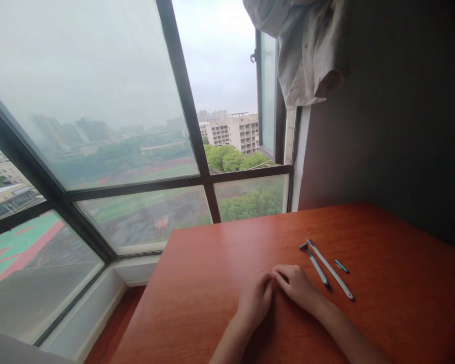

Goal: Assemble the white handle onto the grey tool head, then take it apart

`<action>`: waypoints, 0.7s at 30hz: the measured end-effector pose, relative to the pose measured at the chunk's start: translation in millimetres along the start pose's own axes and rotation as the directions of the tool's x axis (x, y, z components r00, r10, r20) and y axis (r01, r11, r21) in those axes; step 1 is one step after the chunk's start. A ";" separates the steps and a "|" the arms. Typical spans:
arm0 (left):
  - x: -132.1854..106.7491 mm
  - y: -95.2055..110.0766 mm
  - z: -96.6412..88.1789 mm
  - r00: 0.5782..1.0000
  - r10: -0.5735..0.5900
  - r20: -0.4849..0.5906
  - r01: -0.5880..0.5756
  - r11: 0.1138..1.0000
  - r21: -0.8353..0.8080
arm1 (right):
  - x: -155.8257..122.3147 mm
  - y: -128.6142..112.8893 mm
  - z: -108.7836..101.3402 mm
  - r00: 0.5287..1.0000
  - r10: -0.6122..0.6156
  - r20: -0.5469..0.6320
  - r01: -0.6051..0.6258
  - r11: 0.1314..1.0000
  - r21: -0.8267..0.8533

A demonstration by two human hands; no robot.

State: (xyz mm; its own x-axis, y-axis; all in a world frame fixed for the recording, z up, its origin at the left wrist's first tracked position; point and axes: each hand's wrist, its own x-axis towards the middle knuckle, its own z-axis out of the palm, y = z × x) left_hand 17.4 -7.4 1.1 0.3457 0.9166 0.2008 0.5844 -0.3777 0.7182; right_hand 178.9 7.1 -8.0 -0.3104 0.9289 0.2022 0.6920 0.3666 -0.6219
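Observation:
My left hand (255, 298) and my right hand (296, 287) meet over the wooden table (205, 263), their fingertips touching. The fingers of both are curled into a pinch; whatever lies between them, if anything, is too small or hidden to make out. Just right of my right hand lies a slim grey stick with a dark crosswise head (318, 268), shaped like a razor. Alongside it is a longer pale stick with a dark far end (331, 270), its exact kind unclear. A small green piece like a pen cap (341, 266) rests further right.
Past the table's left and far edges stand dark-framed windows (132, 182), with one pane (268, 91) swung open. A light cloth garment (307, 55) hangs at the upper right, beside a dark wall (382, 126).

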 end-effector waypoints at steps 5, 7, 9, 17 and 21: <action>-0.3 -2.2 1.0 1.000 0.002 -0.002 -0.002 1.000 -0.013 | 0.4 -1.5 -0.2 1.000 0.011 -0.005 -0.011 1.000 0.000; -0.8 -3.3 1.5 1.000 0.002 -0.006 -0.002 1.000 -0.007 | 0.3 -1.2 0.1 1.000 0.012 -0.008 -0.012 1.000 0.006; -1.1 -4.3 1.8 1.000 -0.003 -0.005 0.003 1.000 -0.004 | 0.4 -0.8 0.2 1.000 0.004 -0.009 -0.004 1.000 0.017; -0.5 -4.2 0.5 1.000 0.018 -0.012 -0.018 1.000 0.008 | 1.0 -1.1 0.0 1.000 -0.004 -0.011 0.004 1.000 0.020; -0.1 -3.4 -0.1 1.000 0.020 -0.010 -0.020 1.000 -0.007 | 0.8 -0.9 0.8 1.000 -0.004 -0.015 0.004 1.000 0.011</action>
State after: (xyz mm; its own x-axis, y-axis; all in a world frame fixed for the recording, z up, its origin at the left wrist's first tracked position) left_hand 15.3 -6.1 -1.4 0.3504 0.9100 0.2218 0.5717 -0.3954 0.7189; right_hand 177.5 7.5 -7.9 -0.3033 0.9281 0.2160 0.6833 0.3698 -0.6295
